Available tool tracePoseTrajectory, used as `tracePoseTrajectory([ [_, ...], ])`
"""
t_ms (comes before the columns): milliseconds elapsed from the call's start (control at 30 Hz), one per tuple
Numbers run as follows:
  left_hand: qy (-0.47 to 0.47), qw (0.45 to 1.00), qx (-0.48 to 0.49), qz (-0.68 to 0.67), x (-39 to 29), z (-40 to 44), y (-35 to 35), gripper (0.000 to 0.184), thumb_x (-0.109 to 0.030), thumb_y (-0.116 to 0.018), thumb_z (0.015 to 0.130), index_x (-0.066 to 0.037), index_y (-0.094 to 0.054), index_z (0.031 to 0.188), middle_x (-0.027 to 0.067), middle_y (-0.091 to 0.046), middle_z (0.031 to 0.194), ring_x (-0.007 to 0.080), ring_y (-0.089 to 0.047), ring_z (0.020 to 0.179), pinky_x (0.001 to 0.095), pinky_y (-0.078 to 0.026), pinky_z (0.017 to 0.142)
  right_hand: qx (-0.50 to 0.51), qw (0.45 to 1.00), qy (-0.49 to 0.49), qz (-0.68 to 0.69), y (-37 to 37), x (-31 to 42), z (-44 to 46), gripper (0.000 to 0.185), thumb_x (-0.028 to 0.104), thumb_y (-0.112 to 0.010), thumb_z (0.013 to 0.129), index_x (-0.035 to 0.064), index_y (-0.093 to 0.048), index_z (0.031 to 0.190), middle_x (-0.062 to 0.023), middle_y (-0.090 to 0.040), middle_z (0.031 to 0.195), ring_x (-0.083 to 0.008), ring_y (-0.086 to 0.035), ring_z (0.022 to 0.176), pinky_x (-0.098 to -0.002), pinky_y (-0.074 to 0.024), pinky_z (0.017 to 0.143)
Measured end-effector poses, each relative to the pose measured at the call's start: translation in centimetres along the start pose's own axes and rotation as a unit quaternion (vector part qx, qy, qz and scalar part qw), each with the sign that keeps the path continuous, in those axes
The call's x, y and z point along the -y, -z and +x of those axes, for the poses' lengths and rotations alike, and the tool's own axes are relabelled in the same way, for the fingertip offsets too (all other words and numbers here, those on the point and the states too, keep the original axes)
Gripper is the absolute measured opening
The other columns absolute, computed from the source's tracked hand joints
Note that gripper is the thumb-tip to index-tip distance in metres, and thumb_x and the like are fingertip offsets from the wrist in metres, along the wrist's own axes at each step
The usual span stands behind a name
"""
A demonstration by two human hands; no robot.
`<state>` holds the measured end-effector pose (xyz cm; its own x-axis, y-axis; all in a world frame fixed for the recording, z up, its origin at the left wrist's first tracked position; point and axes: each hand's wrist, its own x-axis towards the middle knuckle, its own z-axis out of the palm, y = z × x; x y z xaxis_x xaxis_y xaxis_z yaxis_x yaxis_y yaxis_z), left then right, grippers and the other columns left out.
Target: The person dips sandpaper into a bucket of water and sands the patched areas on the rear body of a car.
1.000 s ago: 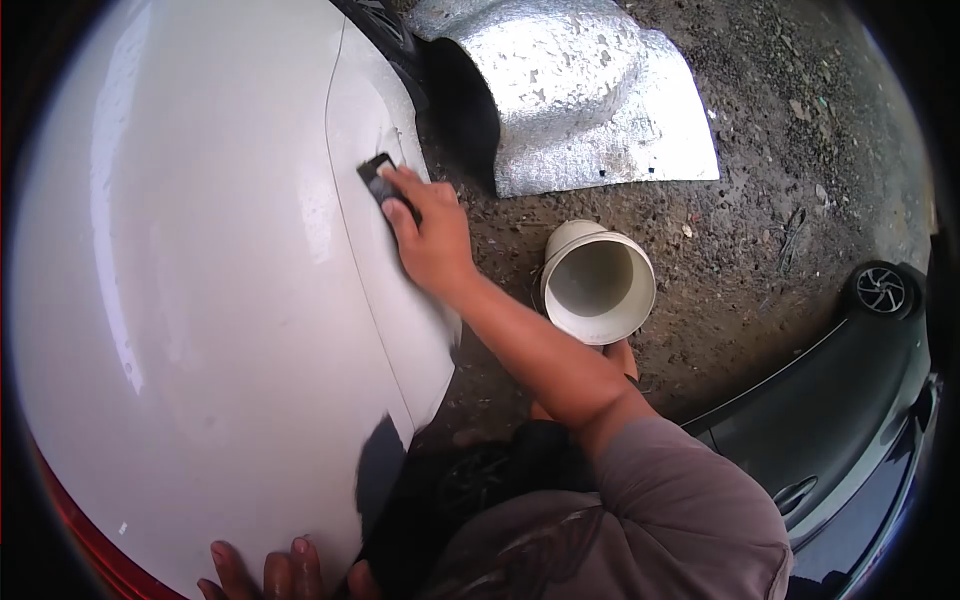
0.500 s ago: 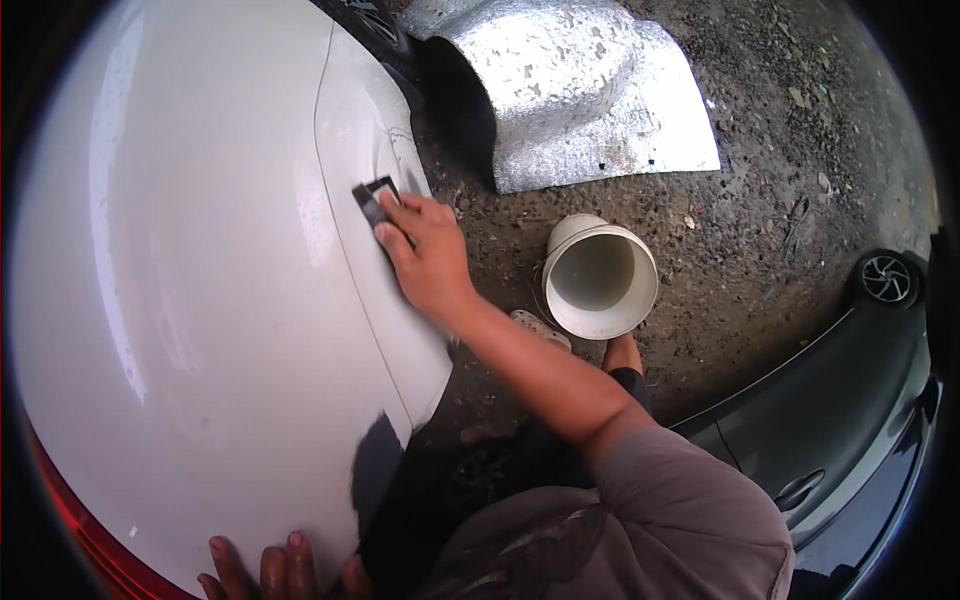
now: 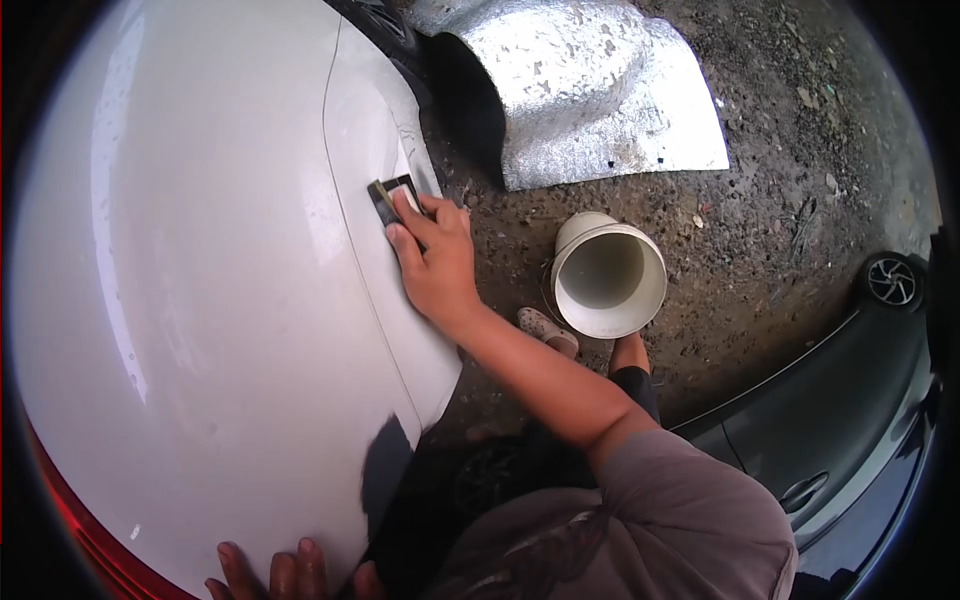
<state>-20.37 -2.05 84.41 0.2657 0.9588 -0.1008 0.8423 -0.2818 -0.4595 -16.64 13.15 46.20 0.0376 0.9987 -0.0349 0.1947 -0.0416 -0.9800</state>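
Observation:
My right hand (image 3: pixel 440 265) is closed around a small dark sanding block (image 3: pixel 383 203), with a pale patch showing under the fingertips. The block is pressed against the white car panel (image 3: pixel 230 300), to the right of a thin panel seam and near the panel's outer edge. At the bottom of the view, my left hand (image 3: pixel 285 573) rests on the same panel with its fingers spread. Only those fingers show; the rest of that hand is cut off by the frame.
A white bucket (image 3: pixel 610 280) holding cloudy liquid is beside my feet. A silver foil-faced sheet (image 3: pixel 600 95) lies on the gravelly ground (image 3: pixel 760 240). A dark car (image 3: pixel 800 430) stands at the right. A red tail light (image 3: pixel 85 525) borders the panel at lower left.
The sanding block and my right hand have shifted slightly right, towards the panel's edge, and the block's tilt differs a little. The whole view has also shifted slightly. My left hand stays on the panel.

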Motion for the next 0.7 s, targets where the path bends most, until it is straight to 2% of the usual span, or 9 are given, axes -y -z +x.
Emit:
tracePoseTrajectory([
  [67,0.003,1.000,-0.016,-0.004,0.0,-0.2,-0.3,0.045,-0.050,-0.068,0.098,-0.008,-0.085,0.103,0.0062,-0.079,0.091,0.0452,-0.065,0.137,0.0600,-0.024,0.129,0.017,0.997,-0.031,0.065,0.9,1.4,-2.0,0.038,0.018,-0.074,0.100,0.0084,-0.076,0.137,-0.0203,-0.063,0.128,-0.0369,-0.055,0.112,-0.0444,-0.0475,0.103],
  [167,0.003,0.999,-0.030,-0.008,-0.3,0.0,-0.3,0.045,-0.050,-0.068,0.098,-0.009,-0.085,0.102,0.0060,-0.079,0.091,0.0449,-0.065,0.137,0.0600,-0.024,0.129,-0.035,0.998,-0.026,0.049,-2.6,-1.3,4.4,0.035,0.017,-0.074,0.100,0.0071,-0.078,0.134,-0.0200,-0.065,0.123,-0.0360,-0.054,0.111,-0.0435,-0.0477,0.101],
  [200,0.011,1.000,-0.023,-0.005,-0.4,0.0,-0.2,0.045,-0.050,-0.068,0.098,-0.009,-0.085,0.101,0.0055,-0.079,0.090,0.0449,-0.065,0.136,0.0600,-0.024,0.130,-0.051,0.998,-0.023,0.034,-3.6,-2.5,7.0,0.034,0.019,-0.074,0.100,0.0102,-0.079,0.133,-0.0160,-0.069,0.120,-0.0330,-0.057,0.109,-0.0414,-0.0490,0.097],
  [267,0.016,1.000,-0.018,-0.002,-0.6,0.1,0.1,0.045,-0.051,-0.068,0.098,-0.009,-0.085,0.101,0.0051,-0.079,0.089,0.0449,-0.065,0.136,0.0599,-0.024,0.130,-0.034,0.997,-0.046,0.042,-4.6,-3.5,9.5,0.034,0.019,-0.073,0.101,0.0105,-0.079,0.133,-0.0177,-0.069,0.121,-0.0341,-0.057,0.110,-0.0426,-0.0489,0.098],
  [400,0.015,1.000,-0.021,0.003,-0.4,0.2,-0.3,0.047,-0.052,-0.066,0.099,-0.010,-0.085,0.099,0.0044,-0.078,0.088,0.0449,-0.066,0.135,0.0600,-0.024,0.130,0.001,0.999,-0.013,0.043,-0.6,-0.3,1.1,0.039,0.016,-0.075,0.099,0.0079,-0.075,0.138,-0.0205,-0.065,0.128,-0.0369,-0.054,0.116,-0.0436,-0.0485,0.103],
  [433,0.004,1.000,-0.027,0.002,-0.1,-0.1,-0.4,0.048,-0.053,-0.066,0.099,-0.009,-0.085,0.099,0.0043,-0.078,0.087,0.0449,-0.066,0.135,0.0601,-0.024,0.130,0.026,0.997,-0.036,0.069,1.1,1.5,-1.7,0.040,0.016,-0.075,0.100,0.0088,-0.075,0.139,-0.0211,-0.064,0.129,-0.0366,-0.054,0.116,-0.0435,-0.0481,0.103],
  [533,-0.005,1.000,-0.028,0.003,0.0,-0.3,-0.5,0.049,-0.054,-0.065,0.100,-0.009,-0.085,0.099,0.0042,-0.077,0.086,0.0451,-0.066,0.136,0.0603,-0.023,0.130,0.038,0.996,-0.019,0.075,2.0,2.4,-4.0,0.040,0.015,-0.074,0.100,0.0087,-0.075,0.139,-0.0206,-0.064,0.130,-0.0361,-0.054,0.116,-0.0431,-0.0479,0.102],
  [600,0.003,1.000,-0.018,0.005,-0.3,0.0,-0.3,0.048,-0.053,-0.065,0.100,-0.009,-0.085,0.100,0.0041,-0.077,0.086,0.0452,-0.065,0.136,0.0605,-0.023,0.131,-0.014,0.999,0.007,0.050,-0.7,-0.1,0.9,0.038,0.016,-0.073,0.100,0.0058,-0.076,0.136,-0.0215,-0.065,0.126,-0.0371,-0.055,0.113,-0.0447,-0.0481,0.100],
  [700,-0.005,1.000,0.004,0.014,-0.3,0.1,0.3,0.048,-0.053,-0.065,0.100,-0.010,-0.085,0.101,0.0042,-0.078,0.087,0.0453,-0.065,0.136,0.0607,-0.023,0.131,-0.034,0.999,-0.034,0.023,-4.0,-3.0,10.0,0.034,0.020,-0.071,0.102,0.0057,-0.077,0.133,-0.0189,-0.069,0.120,-0.0360,-0.058,0.110,-0.0430,-0.0477,0.099],
])
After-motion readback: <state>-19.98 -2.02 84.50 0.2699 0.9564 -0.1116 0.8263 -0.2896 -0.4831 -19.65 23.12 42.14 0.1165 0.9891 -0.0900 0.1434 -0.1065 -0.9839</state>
